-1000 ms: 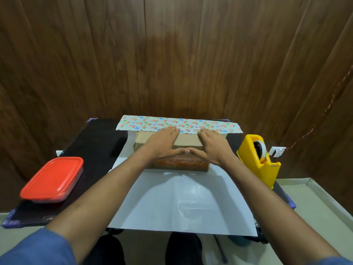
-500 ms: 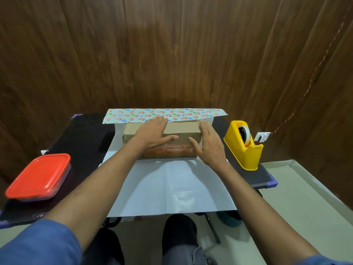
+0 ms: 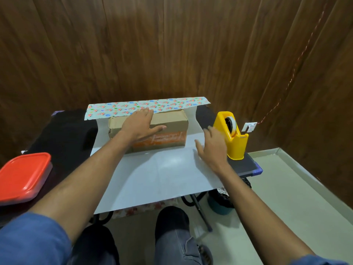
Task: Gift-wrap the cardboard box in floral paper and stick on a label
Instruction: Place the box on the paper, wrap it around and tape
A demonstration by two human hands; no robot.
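1. A red-lidded tub (image 3: 23,177) sits at 9 o'clock on the black table (image 3: 63,134), well apart from the paper.
2. The left hand (image 3: 140,125) lies flat on the box (image 3: 172,121), fingers straight and spread, gripping nothing; its fingertips reach the floral flap at 12 o'clock.
3. The box lies lengthwise on the paper (image 3: 162,173), white side up; an orange band runs along its near face; the paper's far edge is folded over the box's far top edge, floral side showing.
4. The right hand (image 3: 213,148) hovers at 3 o'clock of the box, fingers relaxed and spread, empty; whether it touches the paper is hard to tell.
5. A yellow dispenser (image 3: 232,138) stands just beside that hand at 3 o'clock; a tape roll sits in it.
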